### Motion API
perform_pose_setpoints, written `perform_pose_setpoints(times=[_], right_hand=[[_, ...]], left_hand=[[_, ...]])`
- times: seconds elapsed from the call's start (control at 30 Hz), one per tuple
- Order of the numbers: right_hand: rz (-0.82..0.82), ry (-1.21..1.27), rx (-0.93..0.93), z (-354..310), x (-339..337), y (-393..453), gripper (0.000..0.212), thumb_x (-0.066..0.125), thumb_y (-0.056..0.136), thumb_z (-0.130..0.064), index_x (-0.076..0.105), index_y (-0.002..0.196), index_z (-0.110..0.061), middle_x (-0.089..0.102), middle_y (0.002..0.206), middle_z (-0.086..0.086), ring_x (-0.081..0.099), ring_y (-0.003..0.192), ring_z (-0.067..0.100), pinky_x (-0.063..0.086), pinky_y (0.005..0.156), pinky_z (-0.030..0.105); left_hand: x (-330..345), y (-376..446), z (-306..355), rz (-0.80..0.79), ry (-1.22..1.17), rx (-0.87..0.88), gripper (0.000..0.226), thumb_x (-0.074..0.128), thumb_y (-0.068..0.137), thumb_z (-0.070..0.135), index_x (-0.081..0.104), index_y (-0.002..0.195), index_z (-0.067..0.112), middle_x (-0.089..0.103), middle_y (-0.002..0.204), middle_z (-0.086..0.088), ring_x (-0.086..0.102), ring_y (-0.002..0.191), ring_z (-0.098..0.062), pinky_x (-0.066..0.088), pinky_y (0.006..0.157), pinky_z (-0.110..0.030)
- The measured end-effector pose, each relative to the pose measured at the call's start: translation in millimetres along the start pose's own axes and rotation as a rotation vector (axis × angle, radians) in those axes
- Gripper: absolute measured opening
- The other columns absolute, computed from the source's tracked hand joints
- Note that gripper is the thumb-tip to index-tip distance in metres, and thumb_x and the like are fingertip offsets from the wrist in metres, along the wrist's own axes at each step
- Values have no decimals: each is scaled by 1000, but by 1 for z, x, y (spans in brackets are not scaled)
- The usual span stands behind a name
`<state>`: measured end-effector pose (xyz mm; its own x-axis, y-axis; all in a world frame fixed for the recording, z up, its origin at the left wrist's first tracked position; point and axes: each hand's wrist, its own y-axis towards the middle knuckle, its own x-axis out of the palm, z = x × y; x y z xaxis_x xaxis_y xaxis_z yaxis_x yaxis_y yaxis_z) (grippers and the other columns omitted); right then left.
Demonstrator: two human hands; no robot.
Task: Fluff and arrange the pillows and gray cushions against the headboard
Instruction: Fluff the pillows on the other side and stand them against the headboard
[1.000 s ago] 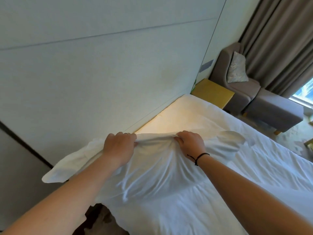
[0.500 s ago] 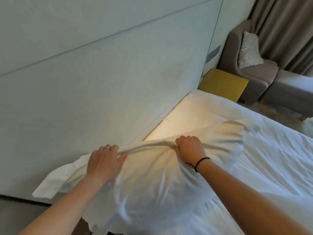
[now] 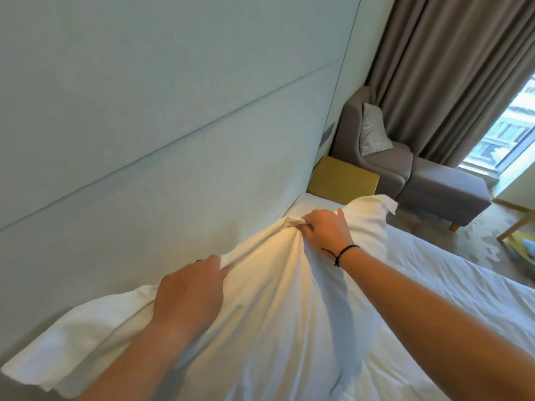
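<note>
A white pillow point(image 3: 278, 308) hangs stretched in front of the pale headboard panel point(image 3: 144, 140), above the white bed point(image 3: 448, 299). My left hand point(image 3: 189, 293) grips the pillow's upper edge on the left, fingers curled over the bunched fabric. My right hand point(image 3: 325, 231) pinches a gathered fold of the same edge further right and higher. The pillow's corners flop out past both hands. A gray cushion point(image 3: 373, 130) leans in the armchair at the back right, far from both hands.
A yellow bedside table point(image 3: 343, 179) stands between the bed's far corner and a gray armchair point(image 3: 388, 160) with an ottoman point(image 3: 445, 189). Brown curtains point(image 3: 451, 76) and a window point(image 3: 503, 128) fill the right. A wooden chair frame point(image 3: 518, 227) sits at the right edge.
Both hands have lifted the pillow higher and bunched its top edge. My right hand moved up and right, away from the left. The view tilted up toward the window.
</note>
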<state>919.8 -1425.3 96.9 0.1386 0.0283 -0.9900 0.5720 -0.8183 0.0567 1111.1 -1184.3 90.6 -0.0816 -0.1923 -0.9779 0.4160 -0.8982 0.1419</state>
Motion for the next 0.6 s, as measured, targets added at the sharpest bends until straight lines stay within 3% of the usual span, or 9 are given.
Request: perform_pose_setpoints(times=[0.1,0.17,0.23,0.27,0.33,0.4,0.5,0.6], right_hand=[[137,40,1,-8,-19,60,31,42,96,-46,61,76,-32,59,85,-8,54,105,21,22,104,67],[183,133,78,-13,-10,90,18,47,96,-41,64,99,-37,58,117,-7,38,130,21,18,105,69],[92,333,234,-23,17,96,37,52,94,-42,49,131,-41,31,152,-3,18,144,22,15,107,68],[-10,427,302,-29,39,89,51,54,92,-45,37,140,-44,18,159,-1,13,146,23,15,109,67],[-209,477,345,-47,93,58,69,54,88,-55,19,147,-46,1,162,1,7,148,27,14,111,64],[-279,418,348,-60,140,17,77,47,83,-68,11,148,-48,-9,162,-2,-5,148,26,5,113,63],[-215,531,339,-64,160,-18,80,44,78,-75,14,147,-49,-7,162,-9,-8,148,16,-4,116,54],[-250,758,265,-63,145,-24,79,49,79,-73,17,147,-49,11,160,-16,8,147,8,11,120,43]], left_hand=[[-11,39,12,102,-22,-35,29,22,100,48,33,79,31,43,65,10,61,72,-21,30,56,-34],[-4,56,18,101,-53,-60,27,21,100,49,37,88,31,57,77,8,63,76,-21,33,57,-34],[17,60,21,14,-77,-86,26,27,100,49,42,105,29,63,97,5,65,88,-22,42,63,-35],[31,56,20,-53,-90,-105,31,31,100,50,42,117,27,63,107,4,64,96,-22,46,69,-37],[62,38,18,-197,-127,-162,53,37,96,57,30,138,26,59,123,2,62,107,-21,48,78,-37],[88,14,18,-275,-180,-203,71,33,91,67,13,147,30,55,132,4,60,111,-18,48,79,-37],[109,-15,16,-333,-239,-223,83,23,83,78,4,149,32,48,141,5,55,118,-16,47,83,-37],[111,-29,14,-417,-233,-217,91,28,75,86,14,147,31,47,140,7,53,121,-15,46,81,-35]])
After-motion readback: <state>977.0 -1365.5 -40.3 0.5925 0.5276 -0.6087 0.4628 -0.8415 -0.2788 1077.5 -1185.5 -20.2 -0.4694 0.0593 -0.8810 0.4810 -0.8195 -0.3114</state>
